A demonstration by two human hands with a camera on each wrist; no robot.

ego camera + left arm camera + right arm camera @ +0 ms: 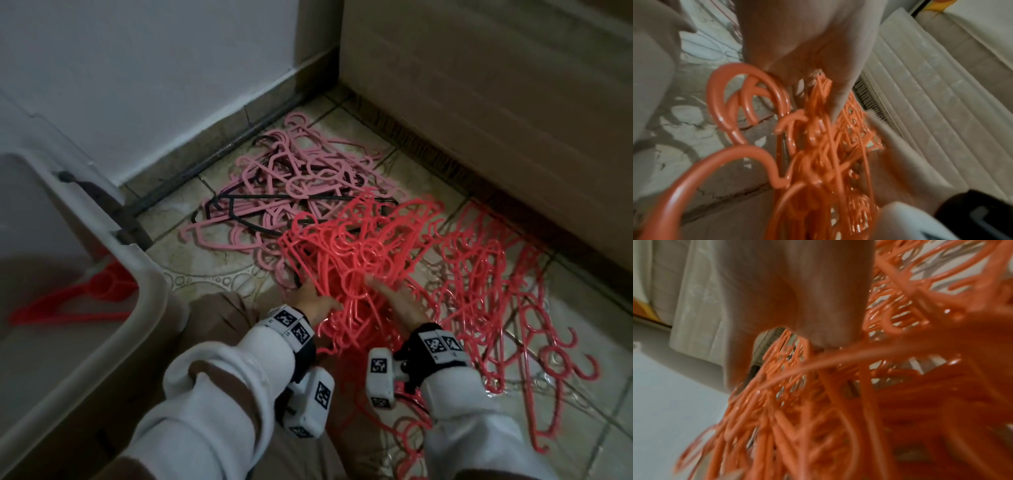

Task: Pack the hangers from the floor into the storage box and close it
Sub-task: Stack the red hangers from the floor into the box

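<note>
A tangled bunch of red hangers (359,246) is held between both hands above the tiled floor. My left hand (313,301) grips the bunch's left side, and in the left wrist view its fingers (818,65) curl into the red hangers (818,146). My right hand (387,294) grips the middle of the bunch; the blurred right wrist view shows its fingers (797,296) closed among the strands (818,394). More red hangers (507,308) lie on the floor to the right. A pile of pink and black hangers (284,185) lies farther back. The open storage box (113,219) stands at the left with a red hanger (75,294) inside.
A white wall with a dark skirting board (212,147) runs behind the pink pile. A tall beige panel (496,120) bounds the floor at the right. My knee in beige trousers (219,318) is between the box and the hangers.
</note>
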